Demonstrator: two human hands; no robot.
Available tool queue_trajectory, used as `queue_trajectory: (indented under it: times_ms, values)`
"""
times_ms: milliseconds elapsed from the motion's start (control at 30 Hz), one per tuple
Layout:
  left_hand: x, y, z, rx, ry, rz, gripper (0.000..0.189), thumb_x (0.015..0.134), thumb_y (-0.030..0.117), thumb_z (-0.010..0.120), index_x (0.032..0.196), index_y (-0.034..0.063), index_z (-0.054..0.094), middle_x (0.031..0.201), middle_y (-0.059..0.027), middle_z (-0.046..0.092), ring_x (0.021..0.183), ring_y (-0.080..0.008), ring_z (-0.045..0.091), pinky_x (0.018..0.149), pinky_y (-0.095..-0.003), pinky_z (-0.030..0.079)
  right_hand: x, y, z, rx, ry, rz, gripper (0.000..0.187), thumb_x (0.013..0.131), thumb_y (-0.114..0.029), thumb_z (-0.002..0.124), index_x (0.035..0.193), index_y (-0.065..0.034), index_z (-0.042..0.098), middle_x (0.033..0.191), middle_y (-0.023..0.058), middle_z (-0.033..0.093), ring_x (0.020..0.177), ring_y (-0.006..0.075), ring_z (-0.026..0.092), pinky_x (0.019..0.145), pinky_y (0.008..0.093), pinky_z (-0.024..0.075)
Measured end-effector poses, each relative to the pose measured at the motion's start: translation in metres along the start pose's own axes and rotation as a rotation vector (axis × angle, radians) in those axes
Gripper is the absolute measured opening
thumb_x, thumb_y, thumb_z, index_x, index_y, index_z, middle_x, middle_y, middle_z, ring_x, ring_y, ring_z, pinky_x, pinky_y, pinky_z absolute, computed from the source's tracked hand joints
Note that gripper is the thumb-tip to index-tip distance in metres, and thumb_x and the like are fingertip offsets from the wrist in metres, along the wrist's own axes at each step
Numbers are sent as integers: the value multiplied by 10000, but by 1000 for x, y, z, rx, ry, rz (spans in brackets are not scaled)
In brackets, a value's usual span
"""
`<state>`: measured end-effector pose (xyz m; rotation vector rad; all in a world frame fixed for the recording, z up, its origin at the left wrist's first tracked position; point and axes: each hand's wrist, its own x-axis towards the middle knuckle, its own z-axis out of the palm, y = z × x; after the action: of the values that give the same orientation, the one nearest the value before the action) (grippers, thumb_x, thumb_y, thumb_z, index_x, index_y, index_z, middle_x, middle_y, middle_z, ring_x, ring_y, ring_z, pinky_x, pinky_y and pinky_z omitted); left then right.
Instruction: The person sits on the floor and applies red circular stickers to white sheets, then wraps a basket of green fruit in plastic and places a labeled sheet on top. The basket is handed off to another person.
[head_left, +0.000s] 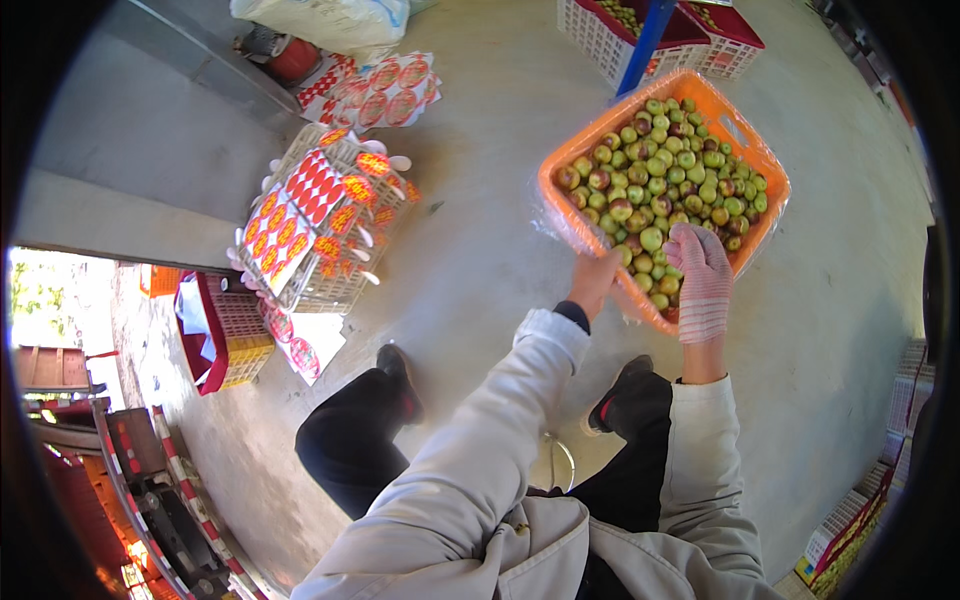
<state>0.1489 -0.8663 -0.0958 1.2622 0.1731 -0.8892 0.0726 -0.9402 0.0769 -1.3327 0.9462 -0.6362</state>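
An orange plastic crate (559, 165) with clear film over its rim lies before me, full of small green and reddish-brown fruits (660, 165). My left hand (596, 281), bare, grips the near left rim of this crate. Over its near right corner is my right hand (701, 274), in a striped knit glove, with curled fingers at the fruits; whether a fruit is between them I cannot tell.
Left of the crate stands a light plastic basket (337, 289) with sheets of red and yellow stickers (277, 240). More sticker sheets (390, 90) lie on the concrete floor. White crates of fruit (600, 45) stand behind a blue post (646, 45). A red-rimmed crate (244, 322) is at left.
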Motion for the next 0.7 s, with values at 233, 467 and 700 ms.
queue_trajectory:
  times_ms: [233,467,700]
  values:
    - [-42,-183,-200,284,47,128,189,910,210,664,920,21,652,775,-22,599,708,-149,581,602,-339,469,-7,139,-46,-28,-130,-23,183,991,-196,648,1050,-38,720,950,15,700,799,100,638,747,247,509]
    - [-145,-258,-426,524,346,142,446,994,398,641,1030,-44,687,903,-108,715,840,-206,681,737,-380,548,-19,208,-14,-551,-272,-195,377,969,-399,628,1068,-48,725,863,83,721,777,217,659,781,356,515]
    - [-216,-204,-500,-63,935,27,603,911,453,603,1103,-110,700,857,-122,709,727,-218,657,615,-386,496,-15,305,-7,-1226,-351,-122,639,904,-599,568,1187,-39,688,1125,217,720,1084,374,684,935,432,525]
